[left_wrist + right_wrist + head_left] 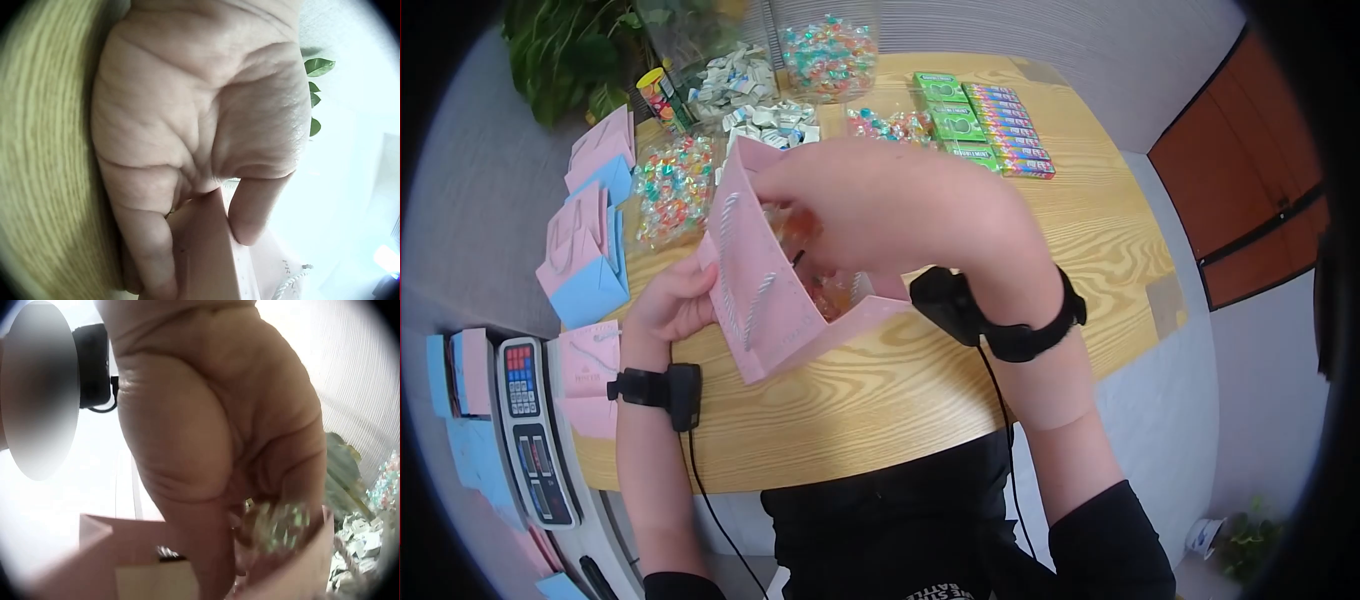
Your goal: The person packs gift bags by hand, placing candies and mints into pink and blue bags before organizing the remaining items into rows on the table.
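Note:
A pink paper gift bag (765, 310) with striped rope handles stands open on the wooden table (880, 400). My left hand (670, 300) grips the bag's left side; in the left wrist view the thumb and fingers (250, 212) pinch the pink bag wall (200, 250). My right hand (880, 205) hovers over the bag's mouth with its fingers curled down into it. In the right wrist view that hand (212, 425) holds a few clear-wrapped candies (278, 525) at its fingertips just above the pink bag rim (125, 550). More candies lie inside the bag (820, 285).
Piles and tubs of wrapped candies (672, 185) sit at the table's far side, with green boxes (950, 115) and colourful candy rolls (1012, 130). Pink and blue bags (585, 255) stand at the left. A scale (530, 430) lies at the left edge; a plant (570, 50) stands behind.

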`<state>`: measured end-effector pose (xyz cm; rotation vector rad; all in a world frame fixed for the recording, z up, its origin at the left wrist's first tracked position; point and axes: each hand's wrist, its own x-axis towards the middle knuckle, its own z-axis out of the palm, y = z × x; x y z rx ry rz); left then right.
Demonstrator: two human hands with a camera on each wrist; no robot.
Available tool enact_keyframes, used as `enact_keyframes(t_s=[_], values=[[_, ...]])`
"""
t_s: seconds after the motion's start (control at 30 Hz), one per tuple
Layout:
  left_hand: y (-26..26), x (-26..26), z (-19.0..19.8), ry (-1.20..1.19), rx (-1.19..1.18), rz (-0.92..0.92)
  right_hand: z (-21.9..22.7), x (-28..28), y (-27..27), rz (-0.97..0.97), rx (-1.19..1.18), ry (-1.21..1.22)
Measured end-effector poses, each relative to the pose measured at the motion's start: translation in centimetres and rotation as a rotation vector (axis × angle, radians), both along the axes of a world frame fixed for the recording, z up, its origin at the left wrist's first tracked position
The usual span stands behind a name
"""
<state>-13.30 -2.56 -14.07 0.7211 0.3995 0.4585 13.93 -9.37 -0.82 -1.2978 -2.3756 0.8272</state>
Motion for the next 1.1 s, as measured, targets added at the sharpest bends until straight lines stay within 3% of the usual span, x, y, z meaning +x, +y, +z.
enact_keyframes(t_s=[0.13, 0.23, 0.33, 0.43, 0.5, 0.57, 0.63, 0.67, 0.7, 0.73, 0.8, 0.83, 0.9, 0.93, 1.0, 1.03, 1.1], values=[[-0.1, -0.4, -0.1, 0.031, 0.049, 0.022, -1.1, 0.3, 0.3, 0.063, 0.162, -0.011], [-0.2, -0.9, -0.1, 0.184, 0.181, 0.042, 0.4, 1.0, -0.2, 0.074, 0.046, 0.054], [-0.4, -0.8, 0.4, 0.361, 0.333, -0.001, 1.0, 0.8, -1.2, -0.016, -0.075, -0.076], [-0.8, -0.6, 0.7, 0.377, 0.472, 0.014, 0.2, 0.0, -1.7, 0.098, 0.144, -0.071], [-1.0, 0.0, 1.9, 0.531, 0.604, -0.1, 1.1, -1.0, -1.9, 0.067, -0.042, -0.221], [-1.8, 1.0, 3.6, 0.609, 0.634, -0.111, 1.0, -1.0, -1.4, 0.11, -0.051, -0.211], [-2.1, 1.0, 4.3, 0.683, 0.665, -0.107, -0.4, -0.6, -0.4, 0.169, 0.325, 0.292], [-2.0, 0.9, 4.0, 0.74, 0.823, -0.139, 0.2, -0.1, -0.5, 0.187, 0.334, 0.289], [-2.0, 0.7, 4.0, 0.797, 0.979, -0.172, 1.1, 0.6, -0.8, 0.088, 0.301, 0.273], [-2.2, 0.5, 4.3, 0.8, 0.983, -0.153, 1.9, 1.1, -1.2, -0.012, 0.266, 0.256], [-2.8, 0.1, 4.9, 0.927, 1.222, -0.153, 1.7, 2.0, -1.2, -0.024, 0.325, 0.19], [-3.2, 0.1, 5.7, 0.934, 1.22, -0.139, 1.6, 2.4, -1.3, -0.055, 0.378, 0.128], [-3.9, 0.2, 7.7, 0.718, 1.246, -0.093, 1.5, 2.6, -1.5, -0.011, 0.316, 0.07], [-4.0, 0.3, 7.8, 0.724, 1.245, -0.088, 1.2, 2.4, -1.5, 0.0, 0.234, 0.0], [-4.1, 0.8, 7.8, 0.378, 1.01, 0.13, 1.0, 1.8, -1.2, 0.008, 0.15, -0.064], [-4.1, 0.9, 7.9, 0.382, 1.008, 0.125, 1.1, 0.7, -0.8, -0.022, 0.102, -0.167], [-4.2, 1.4, 8.4, 0.613, 0.958, 0.266, 0.8, 0.5, -0.3, -0.058, 0.045, -0.26]])
